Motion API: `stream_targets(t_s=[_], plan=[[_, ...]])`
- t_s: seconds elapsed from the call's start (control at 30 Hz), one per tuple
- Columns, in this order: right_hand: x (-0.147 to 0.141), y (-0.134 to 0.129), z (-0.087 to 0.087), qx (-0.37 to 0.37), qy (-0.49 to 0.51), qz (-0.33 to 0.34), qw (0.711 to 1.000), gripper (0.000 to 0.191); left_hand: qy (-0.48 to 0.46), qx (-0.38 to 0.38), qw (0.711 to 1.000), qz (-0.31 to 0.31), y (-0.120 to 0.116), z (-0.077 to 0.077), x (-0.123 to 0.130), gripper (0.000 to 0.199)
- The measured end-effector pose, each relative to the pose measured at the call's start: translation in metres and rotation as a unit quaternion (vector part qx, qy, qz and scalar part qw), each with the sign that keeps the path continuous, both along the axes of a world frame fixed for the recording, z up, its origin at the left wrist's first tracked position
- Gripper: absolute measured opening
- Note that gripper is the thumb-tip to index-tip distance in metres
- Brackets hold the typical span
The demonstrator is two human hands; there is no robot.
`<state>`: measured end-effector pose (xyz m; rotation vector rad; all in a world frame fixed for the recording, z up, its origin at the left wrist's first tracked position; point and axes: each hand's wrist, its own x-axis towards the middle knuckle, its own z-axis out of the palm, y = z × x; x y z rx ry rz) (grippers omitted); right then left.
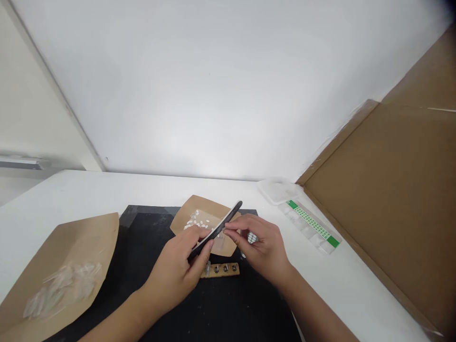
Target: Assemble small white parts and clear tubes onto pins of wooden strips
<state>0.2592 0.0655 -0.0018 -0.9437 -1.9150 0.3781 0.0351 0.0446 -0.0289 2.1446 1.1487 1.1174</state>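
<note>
My left hand (180, 261) grips a long, slim black bar with a white upper edge (221, 227) near its lower end, holding it tilted up to the right. Thumb and forefinger of my right hand (261, 242) are pinched together against the bar's side; whatever is between them is too small to make out. Behind the bar lies a brown paper tray (188, 207) holding small white oval pieces (202, 222). Below my hands, a narrow wooden block (223, 270) with several round metal fittings rests on the black mat (228, 308). A sheet of white ovals (252, 237) shows partly behind my right hand.
To the left stands a larger brown paper tray (71, 237) with clear plastic pieces (64, 287). On the white table (142, 185), a clear plastic packet with a green strip (313, 223) lies right of the mat, near a translucent tray (278, 191). Brown cardboard (388, 190) borders the right side.
</note>
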Motion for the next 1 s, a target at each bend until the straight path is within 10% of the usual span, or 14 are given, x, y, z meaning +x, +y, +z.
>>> stream_targets(t_s=[1.0], plan=[[-0.02, -0.003, -0.022, 0.027, -0.052, -0.083, 0.995, 0.011, -0.005, 0.063, 0.998, 0.007, -0.001, 0.002, 0.002, 0.031]])
